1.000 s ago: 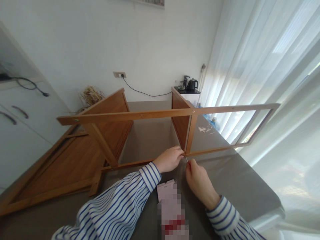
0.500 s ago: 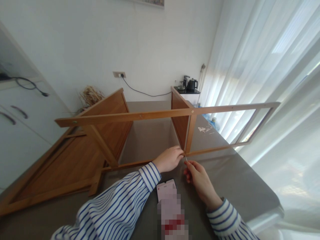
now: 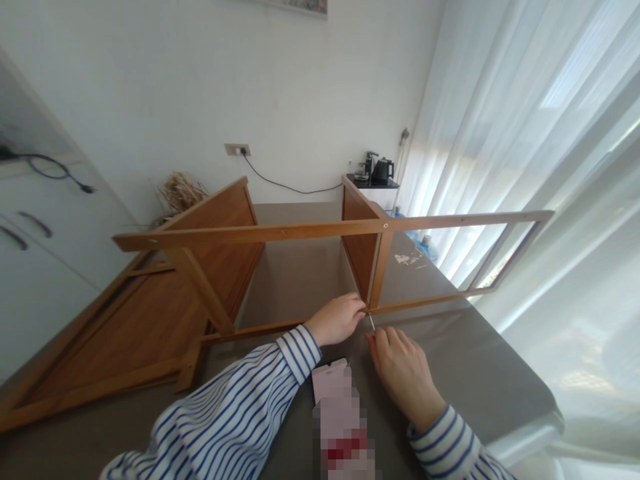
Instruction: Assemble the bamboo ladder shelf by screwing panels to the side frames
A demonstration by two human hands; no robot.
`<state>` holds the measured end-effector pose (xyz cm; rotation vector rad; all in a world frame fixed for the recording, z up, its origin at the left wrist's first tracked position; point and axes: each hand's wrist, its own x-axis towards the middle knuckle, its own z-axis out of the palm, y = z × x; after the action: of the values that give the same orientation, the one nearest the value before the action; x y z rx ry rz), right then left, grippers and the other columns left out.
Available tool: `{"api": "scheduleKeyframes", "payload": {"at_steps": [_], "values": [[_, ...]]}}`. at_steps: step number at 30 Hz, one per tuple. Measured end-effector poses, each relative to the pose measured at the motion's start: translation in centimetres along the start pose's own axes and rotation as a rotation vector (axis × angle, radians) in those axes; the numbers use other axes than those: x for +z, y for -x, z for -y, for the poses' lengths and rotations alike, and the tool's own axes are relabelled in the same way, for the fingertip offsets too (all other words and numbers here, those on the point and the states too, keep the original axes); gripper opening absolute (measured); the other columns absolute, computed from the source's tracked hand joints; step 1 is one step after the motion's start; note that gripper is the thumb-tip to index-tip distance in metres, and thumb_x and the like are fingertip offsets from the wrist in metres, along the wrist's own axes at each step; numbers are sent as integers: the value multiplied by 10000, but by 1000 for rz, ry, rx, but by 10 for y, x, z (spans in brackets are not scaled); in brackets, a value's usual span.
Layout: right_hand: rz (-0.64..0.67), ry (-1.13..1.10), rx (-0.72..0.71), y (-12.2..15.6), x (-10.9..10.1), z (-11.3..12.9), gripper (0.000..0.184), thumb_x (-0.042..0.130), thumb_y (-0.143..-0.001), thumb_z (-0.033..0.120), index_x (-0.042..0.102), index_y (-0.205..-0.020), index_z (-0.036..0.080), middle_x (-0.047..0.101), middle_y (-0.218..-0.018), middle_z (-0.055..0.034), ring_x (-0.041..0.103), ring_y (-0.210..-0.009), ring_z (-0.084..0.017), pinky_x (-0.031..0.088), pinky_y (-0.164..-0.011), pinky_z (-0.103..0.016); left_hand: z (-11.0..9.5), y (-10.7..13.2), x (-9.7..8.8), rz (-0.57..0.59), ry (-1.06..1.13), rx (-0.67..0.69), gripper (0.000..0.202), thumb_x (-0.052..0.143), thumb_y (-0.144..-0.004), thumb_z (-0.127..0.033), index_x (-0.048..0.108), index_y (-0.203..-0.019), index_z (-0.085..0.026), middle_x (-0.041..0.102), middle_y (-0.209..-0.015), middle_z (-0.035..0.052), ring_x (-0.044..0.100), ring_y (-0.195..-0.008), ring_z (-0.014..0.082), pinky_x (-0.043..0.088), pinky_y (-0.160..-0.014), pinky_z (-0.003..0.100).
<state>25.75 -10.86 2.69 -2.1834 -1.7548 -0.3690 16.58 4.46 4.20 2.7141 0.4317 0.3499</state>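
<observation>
A wooden frame (image 3: 300, 231) of thin rails stands upright on a grey-covered table (image 3: 460, 373), joined to two brown wooden panels behind it. My left hand (image 3: 338, 320) is closed on the frame's lower rail, at the foot of the middle upright post (image 3: 380, 267). Close to its right, my right hand (image 3: 400, 370) pinches a thin metal tool (image 3: 371, 323) whose tip meets the same joint. Both of my sleeves are blue-and-white striped.
A large wooden panel (image 3: 115, 340) lies flat on the table at left. A pale pink card or phone (image 3: 335, 380) lies near my wrists. White cabinets stand far left, a kettle (image 3: 383, 171) on a small stand at the back, and sheer curtains at right.
My right hand has turned at the wrist and dropped slightly, staying at the joint with the thin tool. My left hand and the frame have held their place.
</observation>
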Motion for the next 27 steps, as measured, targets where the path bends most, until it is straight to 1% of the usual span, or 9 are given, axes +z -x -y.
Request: {"api": "scheduleKeyframes", "payload": {"at_steps": [4, 8, 11, 14, 16, 19, 23, 25, 27], "values": [[61, -382, 174, -3, 8, -3, 267, 325, -913, 233, 505, -723, 178, 562, -680, -47, 505, -628, -147, 317, -576, -270, 0, 1, -1, -5, 3, 4, 267, 359, -905, -267, 610, -888, -178, 576, -934, 59, 568, -867, 163, 427, -787, 277], [216, -1157, 560, -4, 18, -8, 258, 362, -879, 348, 500, -744, 177, 503, -631, -1, 448, -529, -109, 307, -474, -234, -1, 1, -2, 2, 11, -11, 278, 355, -907, -279, 613, -913, -177, 578, -942, 63, 567, -871, 167, 425, -790, 278], [297, -1674, 811, -4, 22, -7, 217, 500, -793, 382, 517, -801, 166, 438, -625, 35, 373, -481, -76, 252, -408, -201, -2, 1, -2, 4, 10, -17, 281, 354, -907, -279, 615, -907, -176, 580, -944, 63, 564, -876, 167, 424, -795, 277], [308, -1883, 877, -5, 23, -4, 219, 582, -728, 365, 521, -786, 162, 421, -621, 48, 344, -473, -57, 254, -407, -185, -2, 1, -3, -3, 9, -14, 280, 351, -907, -273, 614, -919, -177, 581, -948, 62, 563, -877, 166, 424, -798, 277], [291, -1837, 861, -4, 24, -2, 227, 562, -740, 387, 526, -784, 167, 434, -616, 44, 357, -472, -64, 266, -401, -186, -2, 1, -3, -7, 9, -5, 278, 352, -906, -270, 613, -922, -177, 581, -945, 61, 565, -873, 167, 425, -795, 279], [243, -1540, 766, -3, 23, -3, 283, 457, -807, 445, 538, -823, 174, 491, -632, 19, 422, -488, -96, 303, -395, -205, -1, 1, -3, -4, 11, -4, 277, 355, -906, -273, 615, -907, -177, 581, -939, 62, 568, -864, 167, 427, -788, 279], [86, -845, 437, 3, 16, -8, 301, 390, -874, 404, 550, -982, 174, 606, -801, -52, 563, -696, -161, 424, -586, -264, -1, 1, -3, -1, 5, -7, 274, 357, -905, -274, 613, -909, -176, 581, -938, 64, 570, -867, 168, 428, -784, 279], [-3, -447, 251, 6, 10, -9, 262, 420, -878, 356, 553, -1017, 178, 611, -869, -76, 565, -812, -191, 410, -669, -285, -1, 1, -3, -3, 1, -7, 273, 357, -905, -272, 612, -899, -174, 581, -936, 65, 570, -869, 168, 427, -791, 279], [-33, -135, 116, 8, 5, -8, 213, 420, -889, 318, 571, -966, 189, 597, -836, -75, 551, -802, -197, 378, -636, -283, -1, 1, -2, -5, -2, -3, 272, 358, -904, -271, 611, -887, -172, 580, -933, 65, 570, -868, 167, 427, -795, 280]]}}
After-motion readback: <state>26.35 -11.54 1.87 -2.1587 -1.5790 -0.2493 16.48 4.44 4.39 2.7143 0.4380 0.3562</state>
